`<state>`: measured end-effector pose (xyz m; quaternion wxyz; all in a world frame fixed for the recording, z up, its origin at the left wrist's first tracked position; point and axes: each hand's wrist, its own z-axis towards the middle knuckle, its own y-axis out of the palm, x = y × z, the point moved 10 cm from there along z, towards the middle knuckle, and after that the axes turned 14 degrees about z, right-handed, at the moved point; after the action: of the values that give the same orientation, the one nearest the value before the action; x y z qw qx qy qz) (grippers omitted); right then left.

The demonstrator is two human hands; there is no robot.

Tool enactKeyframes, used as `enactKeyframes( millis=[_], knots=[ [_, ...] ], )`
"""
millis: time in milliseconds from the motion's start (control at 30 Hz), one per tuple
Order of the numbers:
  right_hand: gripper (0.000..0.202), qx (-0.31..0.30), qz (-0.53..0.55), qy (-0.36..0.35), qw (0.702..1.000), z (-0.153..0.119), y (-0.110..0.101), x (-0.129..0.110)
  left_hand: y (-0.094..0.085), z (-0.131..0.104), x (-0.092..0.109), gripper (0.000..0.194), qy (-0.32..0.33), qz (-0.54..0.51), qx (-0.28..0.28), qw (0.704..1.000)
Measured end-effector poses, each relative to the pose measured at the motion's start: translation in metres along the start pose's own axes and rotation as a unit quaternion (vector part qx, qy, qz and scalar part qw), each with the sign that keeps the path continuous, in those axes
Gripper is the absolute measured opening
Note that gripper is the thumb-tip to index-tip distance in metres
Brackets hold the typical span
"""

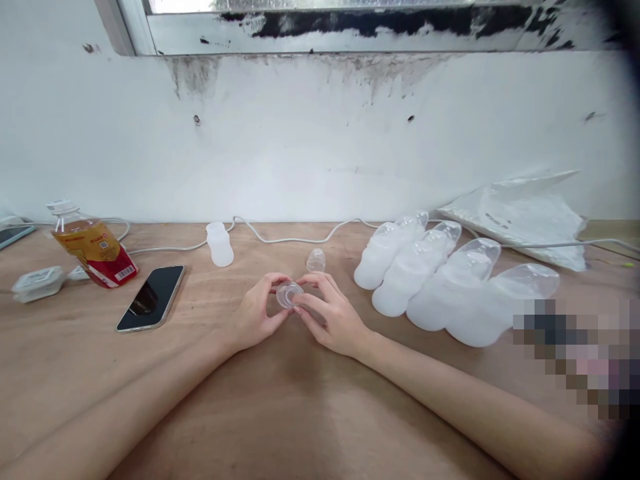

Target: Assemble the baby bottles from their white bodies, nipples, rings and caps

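Between both hands, just above the table, is a clear round baby bottle nipple piece, its ringed side turned toward me. My left hand pinches its left rim with thumb and fingers. On the other side my right hand is closed on the right rim, fingertips pressed at the ring. Right behind the hands stands a small clear dome cap. A frosted white bottle body, without a top, is farther back to the left.
Several frosted baby bottles with clear caps lie in rows at right, before a plastic bag. At left are a phone, a drink bottle and a small clear box. A white cable runs along the wall.
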<state>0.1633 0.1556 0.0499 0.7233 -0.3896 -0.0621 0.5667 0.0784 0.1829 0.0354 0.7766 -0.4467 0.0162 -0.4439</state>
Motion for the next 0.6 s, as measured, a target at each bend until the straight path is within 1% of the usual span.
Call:
enactKeyframes(
  millis=[67,133,167,233,300,367,400,467,533,567,600],
  knots=[
    [0.018,-0.012,-0.003,0.001,1.0,0.0,0.003,0.0,0.0,-0.001,0.001,0.038,0.006,0.009,0.002,1.0],
    [0.018,-0.008,0.017,0.019,1.0,-0.001,0.002,0.004,0.0,-0.001,0.004,0.039,0.017,0.018,-0.001,1.0],
    [0.017,0.004,0.039,0.038,0.999,-0.001,0.001,0.008,0.0,-0.002,0.006,0.039,0.024,0.023,-0.002,0.999],
    [0.019,0.029,0.102,0.099,0.989,-0.003,-0.001,0.02,0.0,-0.003,0.01,0.04,0.038,0.031,-0.002,0.999],
    [0.025,0.023,0.186,0.174,0.967,-0.006,0.005,0.035,0.0,-0.004,0.014,0.04,0.053,0.037,0.004,0.998],
    [0.026,-0.004,0.254,0.229,0.94,-0.009,0.016,0.042,-0.001,-0.004,0.017,0.038,0.069,0.039,0.011,0.997],
    [0.025,-0.016,0.274,0.245,0.93,-0.01,0.019,0.044,-0.002,-0.004,0.019,0.037,0.078,0.039,0.015,0.996],
    [0.023,-0.023,0.292,0.26,0.92,-0.01,0.023,0.044,-0.003,-0.004,0.022,0.037,0.091,0.038,0.016,0.995],
    [0.024,-0.013,0.31,0.285,0.907,-0.012,0.024,0.046,-0.002,-0.003,0.021,0.044,0.081,0.04,0.006,0.996],
    [0.025,-0.007,0.326,0.302,0.896,-0.014,0.025,0.048,-0.001,-0.002,0.017,0.045,0.062,0.04,-0.005,0.997],
    [0.025,0.0,0.342,0.316,0.885,-0.016,0.026,0.05,0.0,-0.001,0.013,0.042,0.039,0.041,-0.017,0.998]
  ],
)
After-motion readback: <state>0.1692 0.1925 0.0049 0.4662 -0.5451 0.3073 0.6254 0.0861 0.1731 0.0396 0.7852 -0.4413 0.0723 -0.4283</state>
